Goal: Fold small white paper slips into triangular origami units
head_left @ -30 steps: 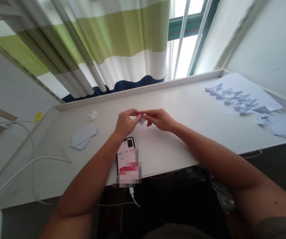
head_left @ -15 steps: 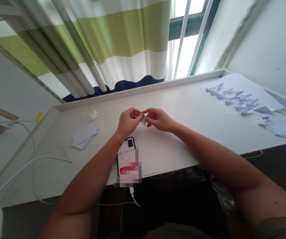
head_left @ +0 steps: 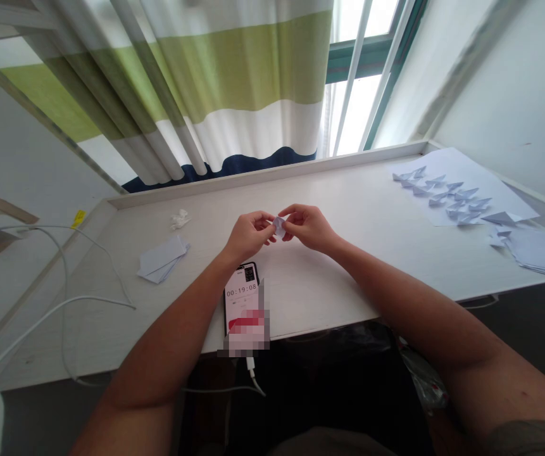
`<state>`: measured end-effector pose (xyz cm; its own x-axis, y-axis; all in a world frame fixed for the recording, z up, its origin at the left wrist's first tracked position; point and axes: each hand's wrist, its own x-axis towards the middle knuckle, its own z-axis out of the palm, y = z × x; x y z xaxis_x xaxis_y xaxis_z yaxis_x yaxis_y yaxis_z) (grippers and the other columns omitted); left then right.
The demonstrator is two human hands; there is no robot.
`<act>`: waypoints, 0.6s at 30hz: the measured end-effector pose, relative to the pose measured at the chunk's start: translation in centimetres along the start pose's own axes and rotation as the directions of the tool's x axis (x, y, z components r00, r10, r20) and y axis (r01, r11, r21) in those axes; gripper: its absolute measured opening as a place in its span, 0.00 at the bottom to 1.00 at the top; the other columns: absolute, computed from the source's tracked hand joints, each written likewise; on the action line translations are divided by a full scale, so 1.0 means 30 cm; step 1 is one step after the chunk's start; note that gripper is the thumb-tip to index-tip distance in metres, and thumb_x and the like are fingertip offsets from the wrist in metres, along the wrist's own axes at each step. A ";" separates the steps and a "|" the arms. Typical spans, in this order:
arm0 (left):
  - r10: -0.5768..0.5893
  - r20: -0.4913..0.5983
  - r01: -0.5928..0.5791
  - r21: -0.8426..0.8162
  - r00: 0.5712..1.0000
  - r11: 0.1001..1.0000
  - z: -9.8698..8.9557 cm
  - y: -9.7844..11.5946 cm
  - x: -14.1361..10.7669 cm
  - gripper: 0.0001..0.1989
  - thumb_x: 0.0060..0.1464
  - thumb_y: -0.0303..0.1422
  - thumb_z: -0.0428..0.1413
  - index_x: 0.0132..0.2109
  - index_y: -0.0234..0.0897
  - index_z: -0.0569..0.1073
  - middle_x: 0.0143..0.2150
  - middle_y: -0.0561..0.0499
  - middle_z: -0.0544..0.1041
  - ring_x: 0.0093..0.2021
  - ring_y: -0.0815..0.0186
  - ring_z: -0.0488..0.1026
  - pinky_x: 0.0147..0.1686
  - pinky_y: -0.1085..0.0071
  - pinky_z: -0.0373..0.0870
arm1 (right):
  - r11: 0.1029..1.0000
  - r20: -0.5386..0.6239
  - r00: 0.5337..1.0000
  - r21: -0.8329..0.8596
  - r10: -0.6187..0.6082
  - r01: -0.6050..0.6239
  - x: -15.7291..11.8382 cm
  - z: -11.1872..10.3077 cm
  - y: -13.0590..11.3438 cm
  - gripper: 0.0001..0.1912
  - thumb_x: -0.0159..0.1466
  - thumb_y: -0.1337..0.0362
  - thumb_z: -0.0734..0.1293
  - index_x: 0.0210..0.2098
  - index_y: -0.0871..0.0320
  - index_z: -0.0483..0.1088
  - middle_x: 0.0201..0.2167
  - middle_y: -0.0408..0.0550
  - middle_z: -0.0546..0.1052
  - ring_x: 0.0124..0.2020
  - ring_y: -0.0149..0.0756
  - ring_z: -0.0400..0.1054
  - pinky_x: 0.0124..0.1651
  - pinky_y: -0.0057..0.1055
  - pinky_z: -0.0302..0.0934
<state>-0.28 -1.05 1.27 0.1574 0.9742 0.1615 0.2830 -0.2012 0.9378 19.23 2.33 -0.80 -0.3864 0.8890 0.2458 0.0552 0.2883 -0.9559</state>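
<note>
A small folded piece of white paper (head_left: 279, 226) is pinched between my two hands above the middle of the desk. My left hand (head_left: 252, 234) grips its left side with thumb and fingertips. On its right side, my right hand (head_left: 311, 228) is closed on it in the same way. The fingers cover part of the paper, so its exact shape is hard to make out. Just below my left hand lies a phone (head_left: 242, 297) showing a running timer, its lower part pixelated.
Several folded paper boats (head_left: 455, 195) stand on a white sheet (head_left: 485, 171) at the right. Nearby lies a paper stack (head_left: 542, 249). Left are loose paper pieces (head_left: 161, 259), a crumpled tissue (head_left: 180, 219) and white cables (head_left: 63, 304). A raised rim (head_left: 272, 168) edges the desk's back.
The paper between my fingers has turned and now shows a wider, rounder face. My hands have shifted very slightly. The view has tilted a little, and the timer has moved on one second.
</note>
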 end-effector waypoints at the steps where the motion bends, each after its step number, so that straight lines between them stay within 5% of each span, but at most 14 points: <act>1: -0.002 -0.003 0.002 0.002 1.000 1.000 -0.001 0.001 0.000 0.08 0.57 0.31 0.67 0.42 0.34 0.81 0.32 0.46 0.86 0.29 0.63 0.83 0.28 0.70 0.78 | 1.000 0.005 1.000 0.011 0.002 -0.002 -0.001 0.002 -0.001 0.15 0.63 0.56 0.78 0.43 0.60 0.78 0.27 0.47 0.84 0.27 0.37 0.80 0.31 0.32 0.74; 9: -0.021 -0.048 0.021 0.013 0.999 1.000 0.002 -0.004 0.002 0.06 0.53 0.30 0.69 0.37 0.36 0.80 0.27 0.48 0.83 0.27 0.64 0.81 0.28 0.69 0.77 | 1.000 -0.005 1.000 -0.006 -0.005 0.005 -0.008 0.022 -0.013 0.09 0.63 0.61 0.76 0.40 0.58 0.79 0.27 0.46 0.84 0.27 0.37 0.81 0.32 0.32 0.76; 18: -0.049 -0.038 0.051 0.048 0.998 0.998 0.016 -0.030 0.006 0.09 0.52 0.30 0.70 0.38 0.37 0.77 0.26 0.50 0.82 0.24 0.64 0.79 0.27 0.69 0.75 | 0.985 -0.018 0.997 -0.156 0.076 -0.078 -0.007 0.016 -0.014 0.04 0.62 0.68 0.76 0.36 0.59 0.78 0.22 0.44 0.80 0.21 0.35 0.78 0.24 0.26 0.66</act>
<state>-0.05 -0.74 0.29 0.1074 0.9861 0.1268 0.3355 -0.1560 0.9290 18.85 1.87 -0.53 -0.3645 0.9146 0.1750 0.2282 0.2699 -0.9354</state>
